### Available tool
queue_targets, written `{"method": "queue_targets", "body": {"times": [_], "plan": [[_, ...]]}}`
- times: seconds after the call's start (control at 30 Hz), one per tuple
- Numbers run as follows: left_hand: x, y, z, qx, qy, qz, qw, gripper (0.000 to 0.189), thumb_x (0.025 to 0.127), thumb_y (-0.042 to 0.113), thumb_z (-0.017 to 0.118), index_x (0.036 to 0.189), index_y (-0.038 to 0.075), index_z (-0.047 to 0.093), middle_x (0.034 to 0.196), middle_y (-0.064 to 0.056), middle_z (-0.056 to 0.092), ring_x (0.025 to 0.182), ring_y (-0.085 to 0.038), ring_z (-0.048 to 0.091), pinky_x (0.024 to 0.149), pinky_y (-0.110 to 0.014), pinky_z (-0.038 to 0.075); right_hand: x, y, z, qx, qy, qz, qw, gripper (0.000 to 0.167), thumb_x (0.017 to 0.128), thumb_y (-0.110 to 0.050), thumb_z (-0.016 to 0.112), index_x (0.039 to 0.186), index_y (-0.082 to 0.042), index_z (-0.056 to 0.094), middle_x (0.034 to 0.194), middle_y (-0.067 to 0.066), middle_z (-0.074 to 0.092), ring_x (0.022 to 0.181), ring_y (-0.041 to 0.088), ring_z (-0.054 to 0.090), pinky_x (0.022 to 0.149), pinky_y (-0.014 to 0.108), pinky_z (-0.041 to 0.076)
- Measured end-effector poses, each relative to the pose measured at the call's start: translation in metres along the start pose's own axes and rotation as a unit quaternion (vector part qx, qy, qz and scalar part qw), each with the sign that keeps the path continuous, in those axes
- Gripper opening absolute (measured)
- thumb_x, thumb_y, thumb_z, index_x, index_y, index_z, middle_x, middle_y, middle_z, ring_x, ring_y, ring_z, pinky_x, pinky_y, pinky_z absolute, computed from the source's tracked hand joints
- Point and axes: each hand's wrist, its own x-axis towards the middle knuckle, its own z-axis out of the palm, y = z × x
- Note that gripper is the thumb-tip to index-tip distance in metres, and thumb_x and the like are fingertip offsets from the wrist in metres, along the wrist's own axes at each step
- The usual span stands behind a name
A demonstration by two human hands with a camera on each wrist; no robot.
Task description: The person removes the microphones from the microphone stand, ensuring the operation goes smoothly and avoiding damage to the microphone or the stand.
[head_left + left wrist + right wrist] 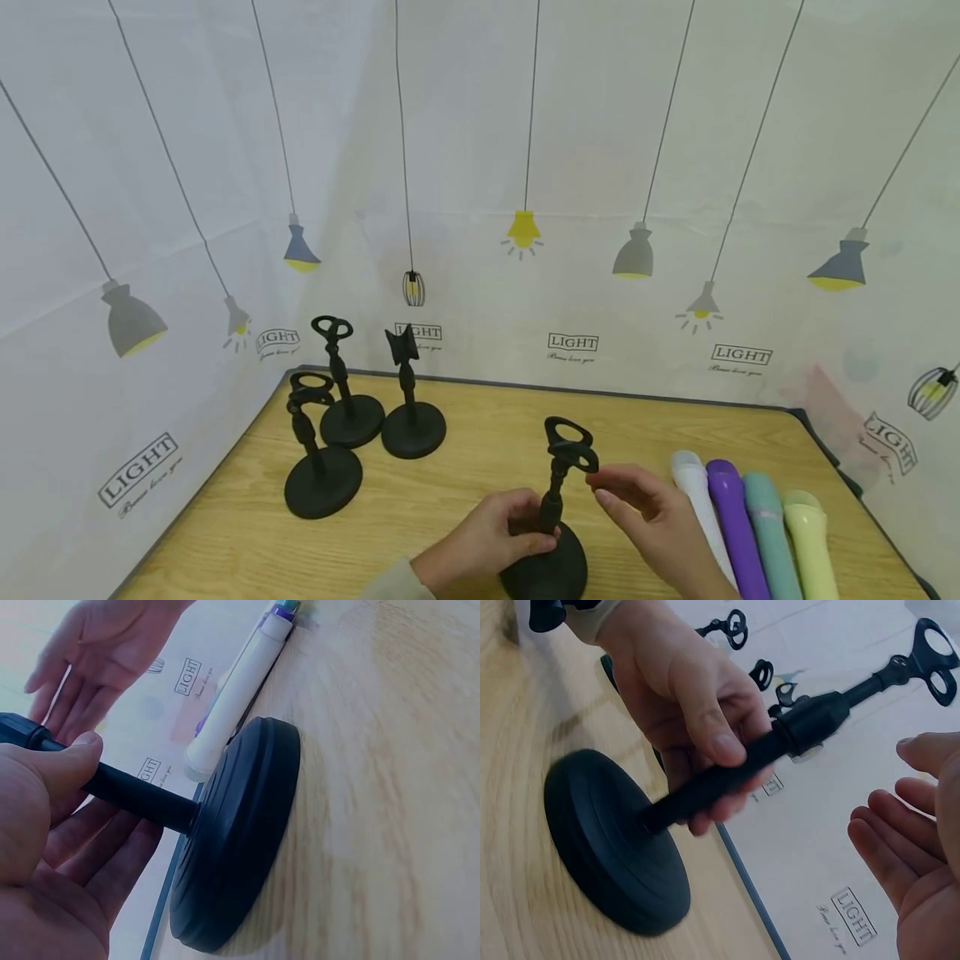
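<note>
A black tabletop microphone stand [553,571] is in front of me, with a round base and a double-ringed clip [572,446] at its top. My left hand [497,533] grips the stand's pole above the base; in the right wrist view its thumb and fingers go round the pole. My right hand [656,518] is beside the clip, fingers loosely extended and holding nothing. Both wrist views show a gap between this hand and the pole. Whether the base [236,840] sits fully flat on the table cannot be told.
Three more black stands [322,483] are grouped at the table's back left, one with its clip turned differently. Several microphones lie side by side at the right: white [701,500], purple [735,525], teal [768,521] and pale yellow [810,542]. A lamp-printed white sheet [465,167] surrounds the wooden table [225,542].
</note>
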Motion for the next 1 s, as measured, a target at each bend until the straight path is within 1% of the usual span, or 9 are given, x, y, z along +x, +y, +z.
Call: {"method": "queue_targets", "body": {"times": [0.13, 0.3, 0.43, 0.53, 0.7, 0.83, 0.93, 1.0], "plan": [[0.0, 0.0, 0.0, 0.003, 0.003, -0.003, 1.0, 0.018, 0.101, 0.01, 0.076, 0.119, 0.013, 0.073, 0.121, -0.014, 0.081, 0.112, -0.004, 0.075, 0.101, -0.019, 0.055, 0.003, -0.002, 0.013, 0.015, -0.018, -0.019, 0.9995, 0.023, 0.102, 0.004, 0.069, 0.124, -0.002, 0.073, 0.12, -0.004, 0.08, 0.111, 0.002, 0.075, 0.089, 0.02, 0.062], [0.001, -0.001, -0.001, 0.01, 0.012, -0.01, 0.9998, 0.02, 0.1, 0.011, 0.078, 0.119, 0.015, 0.075, 0.12, -0.009, 0.082, 0.112, -0.004, 0.075, 0.101, -0.02, 0.056, 0.003, -0.007, 0.028, 0.023, -0.03, -0.034, 0.9987, 0.029, 0.099, 0.003, 0.074, 0.127, -0.003, 0.073, 0.121, -0.005, 0.076, 0.111, 0.003, 0.075, 0.094, 0.02, 0.06], [0.002, -0.002, -0.001, 0.016, 0.015, -0.009, 0.9997, 0.02, 0.1, 0.012, 0.078, 0.12, 0.016, 0.075, 0.12, -0.002, 0.081, 0.113, -0.004, 0.074, 0.1, -0.019, 0.056, 0.004, -0.009, 0.038, 0.027, -0.036, -0.039, 0.9982, 0.03, 0.097, 0.002, 0.077, 0.126, -0.004, 0.073, 0.12, 0.01, 0.074, 0.111, 0.003, 0.074, 0.096, 0.021, 0.06], [0.002, -0.002, -0.002, 0.022, 0.014, -0.008, 0.9996, 0.019, 0.101, 0.013, 0.078, 0.12, 0.017, 0.075, 0.121, 0.001, 0.081, 0.115, -0.004, 0.074, 0.101, -0.02, 0.056, 0.003, -0.011, 0.044, 0.028, -0.029, -0.022, 0.999, 0.027, 0.097, -0.001, 0.078, 0.123, -0.006, 0.074, 0.118, 0.017, 0.074, 0.11, 0.004, 0.074, 0.095, 0.021, 0.06], [0.002, -0.001, -0.001, 0.029, 0.016, -0.011, 0.9994, 0.018, 0.1, 0.012, 0.078, 0.117, 0.016, 0.074, 0.118, 0.002, 0.081, 0.115, -0.004, 0.074, 0.102, -0.022, 0.057, 0.002, -0.013, 0.052, 0.032, -0.008, 0.016, 0.9993, 0.023, 0.096, -0.005, 0.081, 0.118, -0.009, 0.075, 0.115, 0.014, 0.075, 0.106, 0.007, 0.075, 0.095, 0.019, 0.059], [0.002, -0.001, 0.0, 0.029, 0.017, 0.0, 0.9994, 0.017, 0.1, 0.011, 0.077, 0.117, 0.014, 0.075, 0.118, -0.001, 0.081, 0.114, -0.004, 0.074, 0.1, -0.019, 0.056, 0.001, -0.012, 0.056, 0.036, 0.007, 0.014, 0.9992, 0.022, 0.094, -0.003, 0.082, 0.115, -0.007, 0.076, 0.113, 0.015, 0.076, 0.104, 0.009, 0.076, 0.094, 0.02, 0.06], [0.003, -0.002, 0.002, 0.036, 0.02, 0.014, 0.9991, 0.016, 0.1, 0.009, 0.077, 0.116, 0.012, 0.075, 0.117, -0.002, 0.081, 0.111, -0.002, 0.074, 0.099, -0.017, 0.056, 0.001, -0.011, 0.057, 0.037, 0.018, 0.006, 0.9991, 0.022, 0.093, -0.001, 0.082, 0.114, -0.007, 0.077, 0.112, 0.015, 0.077, 0.102, 0.01, 0.077, 0.091, 0.022, 0.062], [0.004, -0.002, 0.003, 0.041, 0.025, 0.017, 0.9987, 0.015, 0.099, 0.008, 0.077, 0.114, 0.012, 0.076, 0.115, -0.002, 0.082, 0.108, -0.002, 0.075, 0.098, -0.017, 0.056, 0.0, -0.011, 0.058, 0.038, 0.023, 0.007, 0.999, 0.022, 0.093, -0.001, 0.082, 0.113, -0.008, 0.078, 0.111, 0.013, 0.079, 0.101, 0.01, 0.077, 0.09, 0.023, 0.063]]}}
